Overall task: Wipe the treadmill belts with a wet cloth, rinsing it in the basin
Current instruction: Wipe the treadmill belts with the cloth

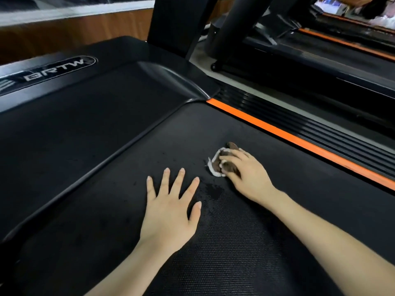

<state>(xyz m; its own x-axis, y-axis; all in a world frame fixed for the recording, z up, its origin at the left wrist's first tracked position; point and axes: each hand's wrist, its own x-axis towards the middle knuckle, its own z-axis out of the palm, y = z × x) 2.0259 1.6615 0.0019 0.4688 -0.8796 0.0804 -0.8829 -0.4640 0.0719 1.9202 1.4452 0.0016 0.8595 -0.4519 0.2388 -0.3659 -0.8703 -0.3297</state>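
- While the right hand (245, 171) bunches the cloth (215, 165) under curled fingers and bears it down on the belt (235, 242), the job looks mid-wipe, up near the front of the running surface.
- To do this stroke well, I'd flatten that wad so more cloth meets the textured belt. Then press evenly and run overlapping passes across the width rather than dabbing at one spot.
- The cloth is brown with a pale edge and crumpled small, poking out past the fingertips on the far side. It sits on the belt, between the other hand and the orange strip (288, 135).
- The right forearm comes in low from the lower right, wrist close to the belt, knuckles up, palm over the cloth.
- The left hand (171, 201) lies flat on the belt with its fingers straight and spread wide, holding nothing. It reads as a brace taking body weight, near the cloth hand but apart from it.
- Between the two hands a damp patch (211, 191) glistens, with droplets scattered off to the left, so the cloth seems wet enough. Excess water is the thing to watch this close to the motor cover (85, 116).
- The orange strip runs along the belt's right edge, with a ribbed side rail (320, 124) beyond it. That margin looks easy to miss.
- The motor cover ahead carries a "BRTW" badge, and a second treadmill (320, 52) stands off to the right across a strip of floor.
- No basin is in view, so a rinse likely means leaving this spot.
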